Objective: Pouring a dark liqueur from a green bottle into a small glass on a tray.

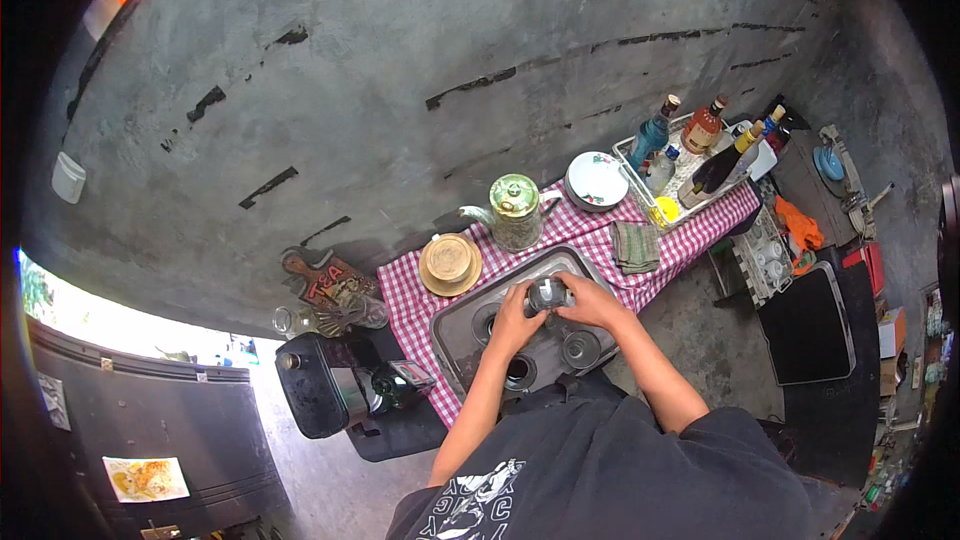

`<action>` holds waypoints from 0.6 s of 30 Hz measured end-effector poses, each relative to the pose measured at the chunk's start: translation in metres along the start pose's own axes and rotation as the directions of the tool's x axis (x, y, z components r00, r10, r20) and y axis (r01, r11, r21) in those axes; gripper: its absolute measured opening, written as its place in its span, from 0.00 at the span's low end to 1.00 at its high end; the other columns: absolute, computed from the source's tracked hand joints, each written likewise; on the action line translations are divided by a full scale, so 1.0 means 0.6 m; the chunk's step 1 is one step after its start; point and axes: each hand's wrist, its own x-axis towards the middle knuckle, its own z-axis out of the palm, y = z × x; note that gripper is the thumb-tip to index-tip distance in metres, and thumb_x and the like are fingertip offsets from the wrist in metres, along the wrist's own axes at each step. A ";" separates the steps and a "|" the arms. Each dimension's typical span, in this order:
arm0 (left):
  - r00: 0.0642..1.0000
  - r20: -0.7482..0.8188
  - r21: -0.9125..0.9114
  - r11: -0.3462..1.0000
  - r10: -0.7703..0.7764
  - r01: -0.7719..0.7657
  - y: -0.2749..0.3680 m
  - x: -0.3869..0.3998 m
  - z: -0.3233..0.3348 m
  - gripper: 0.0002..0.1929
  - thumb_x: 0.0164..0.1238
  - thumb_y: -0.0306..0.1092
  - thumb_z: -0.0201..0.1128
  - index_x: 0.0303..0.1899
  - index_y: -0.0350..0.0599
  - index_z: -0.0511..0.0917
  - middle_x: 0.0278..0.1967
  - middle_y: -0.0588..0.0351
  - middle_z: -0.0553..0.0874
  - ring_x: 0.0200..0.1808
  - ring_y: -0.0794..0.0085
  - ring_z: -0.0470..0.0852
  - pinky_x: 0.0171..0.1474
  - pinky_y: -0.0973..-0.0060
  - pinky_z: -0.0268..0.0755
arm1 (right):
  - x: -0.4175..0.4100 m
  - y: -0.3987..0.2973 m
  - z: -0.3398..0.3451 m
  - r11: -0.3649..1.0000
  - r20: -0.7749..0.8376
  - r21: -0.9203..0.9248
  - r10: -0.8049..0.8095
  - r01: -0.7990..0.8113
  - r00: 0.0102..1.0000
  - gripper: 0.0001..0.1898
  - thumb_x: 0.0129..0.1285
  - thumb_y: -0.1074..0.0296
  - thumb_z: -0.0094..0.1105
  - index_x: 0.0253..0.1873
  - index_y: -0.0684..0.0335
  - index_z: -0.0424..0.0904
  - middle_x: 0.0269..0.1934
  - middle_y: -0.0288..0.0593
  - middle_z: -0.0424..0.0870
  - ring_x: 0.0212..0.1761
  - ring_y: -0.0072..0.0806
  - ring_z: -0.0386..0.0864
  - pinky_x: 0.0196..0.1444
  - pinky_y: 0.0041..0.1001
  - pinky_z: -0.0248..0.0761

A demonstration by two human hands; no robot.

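Both my left hand (514, 315) and my right hand (589, 301) hold a dark, shiny round vessel (547, 294) between them, above a grey metal tray (463, 345). Whether it is glass or metal I cannot tell. On the tray, a clear glass (581, 349) stands below my right hand, and a round vessel with a dark opening (520, 371) is by my left forearm. Another round vessel (487, 324) stands left of my left hand, partly hidden by it. The tray rests on a red-and-white checked cloth (405, 281).
Behind the tray stand a lidded woven container (450, 259), a green-topped teapot (516, 211) and stacked bowls (598, 180). A folded cloth (636, 246) and a rack of bottles (637, 178) are at right. A black appliance (311, 386) and glass jars (367, 310) stand left. The wall is behind.
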 end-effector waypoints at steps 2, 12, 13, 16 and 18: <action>1.000 0.006 -0.010 1.000 -0.015 0.015 0.001 0.001 0.000 0.33 0.56 0.34 0.72 0.63 0.38 0.71 0.58 0.44 0.78 0.61 0.48 0.78 0.62 0.61 0.72 | 0.001 0.001 -0.002 1.000 0.007 0.005 0.003 -0.003 1.000 0.34 0.53 0.66 0.70 0.65 0.67 0.70 0.57 0.61 0.80 0.60 0.52 0.79 0.62 0.40 0.72; 1.000 0.021 0.029 1.000 -0.011 0.010 0.016 0.005 -0.012 0.33 0.56 0.36 0.73 0.63 0.38 0.72 0.60 0.45 0.78 0.62 0.48 0.77 0.62 0.60 0.71 | 0.001 0.000 -0.008 1.000 -0.006 -0.009 -0.024 0.024 1.000 0.35 0.53 0.63 0.70 0.66 0.67 0.70 0.59 0.62 0.79 0.62 0.54 0.77 0.63 0.40 0.71; 1.000 0.021 0.028 1.000 -0.011 0.010 0.019 0.004 -0.013 0.33 0.56 0.36 0.73 0.63 0.38 0.72 0.60 0.45 0.78 0.62 0.48 0.77 0.62 0.60 0.71 | 0.001 0.001 -0.008 1.000 -0.005 -0.009 -0.024 0.024 1.000 0.35 0.53 0.63 0.70 0.66 0.67 0.70 0.59 0.62 0.79 0.62 0.54 0.77 0.63 0.40 0.71; 1.000 0.024 0.032 0.999 -0.011 0.010 0.027 0.004 -0.017 0.33 0.56 0.37 0.73 0.63 0.37 0.72 0.60 0.45 0.78 0.62 0.48 0.77 0.62 0.60 0.71 | 0.001 0.001 -0.009 0.999 -0.015 -0.012 -0.034 0.034 0.999 0.36 0.52 0.63 0.70 0.66 0.68 0.69 0.61 0.62 0.78 0.64 0.53 0.76 0.65 0.40 0.70; 1.000 0.020 0.023 1.000 -0.002 0.002 0.033 0.004 -0.020 0.32 0.56 0.37 0.74 0.62 0.37 0.73 0.60 0.45 0.78 0.62 0.49 0.77 0.63 0.61 0.71 | 0.000 -0.002 -0.012 0.999 -0.021 -0.007 -0.040 0.040 0.999 0.37 0.52 0.62 0.71 0.67 0.69 0.70 0.62 0.62 0.77 0.65 0.52 0.75 0.67 0.39 0.69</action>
